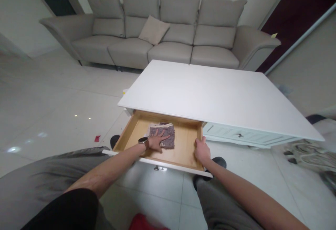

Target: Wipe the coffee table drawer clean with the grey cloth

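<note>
A wooden drawer (185, 137) is pulled out from the front of a white coffee table (210, 90). Inside it lies a folded purple-grey cloth (170, 141) with a pale edge, perhaps a cleaning rag. My left hand (156, 141), with a watch (144, 141) on the wrist, rests on the cloth with its fingers spread. At the drawer's right side wall, my right hand (202, 150) is closed over the top edge, fingertips partly hidden.
A second, closed drawer (239, 135) with a dark knob sits to the right. Behind the table stands a grey sofa (170, 48) with a beige cushion (154, 30). A red scrap (97, 138) lies on the tiled floor, and something red (145, 222) is by my legs.
</note>
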